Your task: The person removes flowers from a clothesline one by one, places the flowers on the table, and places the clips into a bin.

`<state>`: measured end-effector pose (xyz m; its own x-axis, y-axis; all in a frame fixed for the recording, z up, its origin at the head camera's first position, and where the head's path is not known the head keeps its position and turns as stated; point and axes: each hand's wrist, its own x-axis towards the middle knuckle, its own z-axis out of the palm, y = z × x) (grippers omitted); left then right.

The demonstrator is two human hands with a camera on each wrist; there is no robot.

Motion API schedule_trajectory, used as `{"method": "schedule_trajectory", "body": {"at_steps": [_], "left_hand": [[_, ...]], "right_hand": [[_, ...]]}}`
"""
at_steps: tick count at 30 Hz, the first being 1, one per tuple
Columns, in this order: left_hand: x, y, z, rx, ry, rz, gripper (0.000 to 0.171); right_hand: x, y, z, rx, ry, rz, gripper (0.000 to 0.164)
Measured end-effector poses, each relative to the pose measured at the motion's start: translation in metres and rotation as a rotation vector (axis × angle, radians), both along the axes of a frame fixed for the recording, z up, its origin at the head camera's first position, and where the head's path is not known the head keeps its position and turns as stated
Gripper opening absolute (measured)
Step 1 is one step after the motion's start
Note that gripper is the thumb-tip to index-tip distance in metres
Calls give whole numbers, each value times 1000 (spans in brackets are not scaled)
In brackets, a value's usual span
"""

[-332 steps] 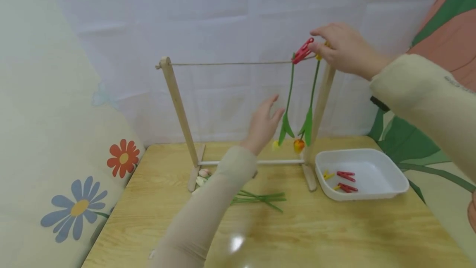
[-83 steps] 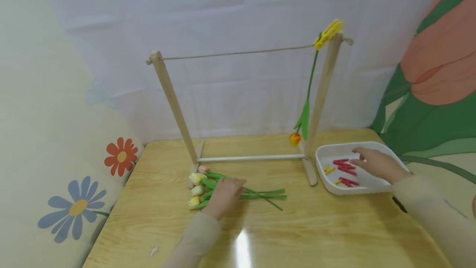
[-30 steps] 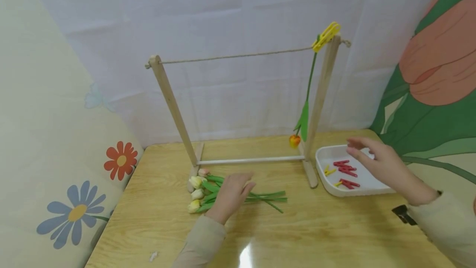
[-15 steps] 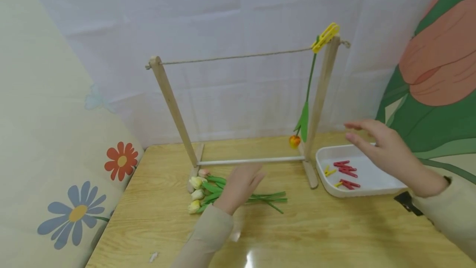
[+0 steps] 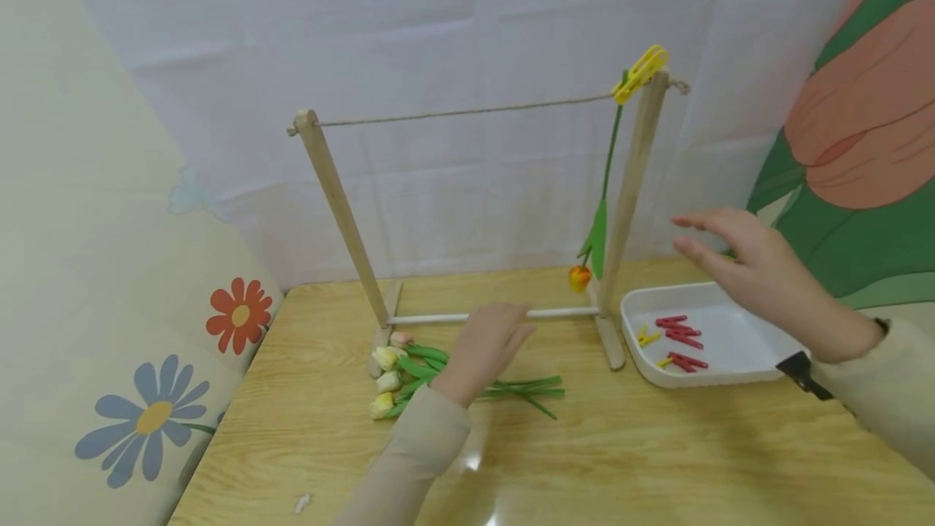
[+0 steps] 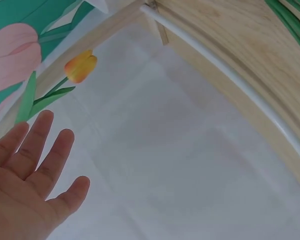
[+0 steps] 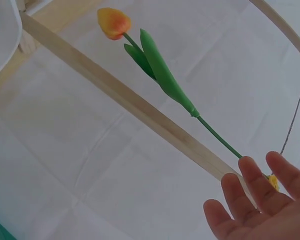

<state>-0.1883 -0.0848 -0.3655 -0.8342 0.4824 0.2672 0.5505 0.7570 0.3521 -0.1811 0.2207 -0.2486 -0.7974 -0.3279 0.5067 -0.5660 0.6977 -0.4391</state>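
Note:
My left hand (image 5: 485,347) hovers above the stems of the loose tulips (image 5: 412,376) in the head view. Its fingers are spread and hold nothing in the left wrist view. Raised over the white tray (image 5: 635,364), my right hand (image 5: 767,282) is also bare, its fingers extended. From the twine line (image 5: 467,110) an orange-yellow tulip (image 5: 579,278) hangs head down. A yellow clothespin (image 5: 639,74) clips its stem near the right post. Red clothespins (image 5: 683,336) and yellow clothespins (image 5: 647,336) lie in the tray's left part.
The wooden frame (image 5: 339,213) has two posts and a white lower bar (image 5: 562,313). It stands toward the back of the table (image 5: 584,453), before a white cloth (image 5: 438,39). A small white scrap (image 5: 302,503) lies near the front left.
Since the oldest frame, a pale tulip and its red clothespin have left the line. More recently, my right hand has risen from the tray, and my left hand has lifted rightward off the tulips.

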Motion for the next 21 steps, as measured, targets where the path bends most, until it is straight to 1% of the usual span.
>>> {"method": "schedule_trajectory", "body": {"at_steps": [3,5,8,12,14,17,21], "left_hand": [[-2,2,5,16,-12,2,40],[-3,3,10,38,-38,3,41],[-5,6,16,61,-33,0,40],[-9,9,21,54,37,-15,37],[-11,10,23,54,59,-28,37],[-14,13,27,51,114,-50,36],[-21,15,33,32,196,-61,35]], "right_hand": [[-1,-2,6,-3,15,6,31],[-1,-4,10,-3,36,8,31],[-2,-7,15,-2,57,10,31],[-2,-11,20,-5,55,7,32],[-1,-12,22,-4,53,5,33],[-1,-15,25,8,79,9,33],[-3,-20,29,18,132,24,33]]}}
